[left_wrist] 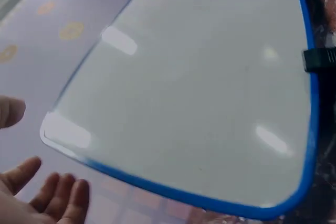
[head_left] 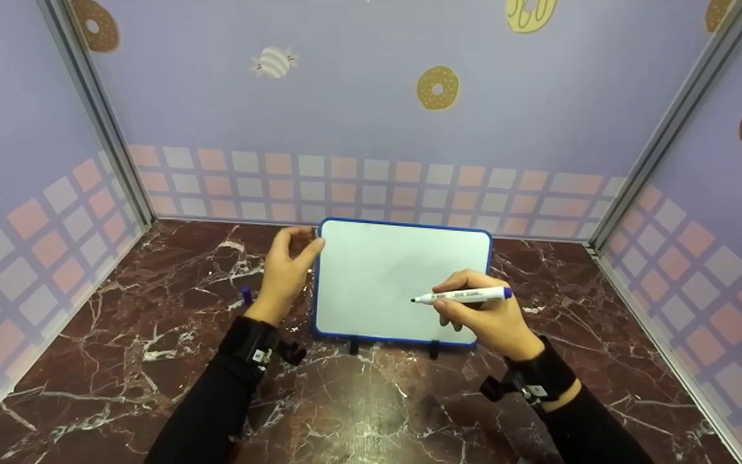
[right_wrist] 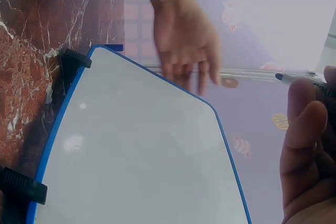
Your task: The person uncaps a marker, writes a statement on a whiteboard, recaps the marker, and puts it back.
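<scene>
A whiteboard (head_left: 371, 277) with a blue frame stands tilted back on two black feet (head_left: 434, 349), its surface free of writing. My right hand (head_left: 490, 322) pinches a white marker (head_left: 474, 294) with a blue end, held uncapped in front of the board's lower right part. The dark tip points left. Beside the upper left edge is my left hand (head_left: 284, 274), fingers spread and slightly bent; in the left wrist view its fingertips (left_wrist: 79, 198) show a gap from the frame. A blue marker cap (head_left: 247, 295) stands on the table by the left wrist.
The table (head_left: 171, 386) has a dark red marbled top. Walls (head_left: 358, 116) with printed sweets and checks enclose it at the back and both sides, with metal posts (head_left: 674, 122) in the corners. Straps with small cameras (head_left: 538, 386) sit on both wrists.
</scene>
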### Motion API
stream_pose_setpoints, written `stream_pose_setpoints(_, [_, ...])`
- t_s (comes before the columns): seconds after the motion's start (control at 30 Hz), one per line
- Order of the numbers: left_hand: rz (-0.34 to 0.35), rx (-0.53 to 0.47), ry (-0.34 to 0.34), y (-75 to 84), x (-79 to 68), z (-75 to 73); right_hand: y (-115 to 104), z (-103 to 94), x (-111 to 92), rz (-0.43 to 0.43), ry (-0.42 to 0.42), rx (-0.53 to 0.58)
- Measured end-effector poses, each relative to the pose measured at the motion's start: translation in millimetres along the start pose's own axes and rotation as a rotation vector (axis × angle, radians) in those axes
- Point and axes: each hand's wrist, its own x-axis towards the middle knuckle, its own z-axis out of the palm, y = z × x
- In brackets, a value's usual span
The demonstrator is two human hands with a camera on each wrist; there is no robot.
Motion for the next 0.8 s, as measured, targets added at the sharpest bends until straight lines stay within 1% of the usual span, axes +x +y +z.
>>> stream_pose_setpoints(0.17, [-0.225,-0.098,-0.172,-23.7,2.1,-1.4,0,-0.6,0,0.0,0.001,0.004])
stream_pose_setpoints(0.23, [-0.3,-0.153,-0.238,-31.4,0.8,-0.8,0,-0.5,0,0.001,0.001,0.002])
stream_pose_setpoints(0.3, [-0.358,-0.208,-0.286,-37.1,-1.3,0.6,-1,-0.5,0,0.003,0.0,0.001])
stream_pose_setpoints(0.4, [-0.424,-0.296,-0.334,-41.5,-4.7,3.2,-2,-0.7,0,0.007,0.0,-0.007])
stream_pose_setpoints(0.57, [-0.508,-0.44,-0.374,-42.7,-9.0,5.7,-3,-1.6,0,0.005,-0.007,-0.013])
stream_pose_setpoints(0.67, [-0.538,-0.513,-0.391,-42.5,-9.7,5.4,-4,-1.7,0,0.002,-0.009,-0.021])
stream_pose_setpoints(0.8, [-0.553,-0.554,-0.421,-42.5,-10.1,5.0,-5,-1.4,1,0.007,-0.006,-0.026])
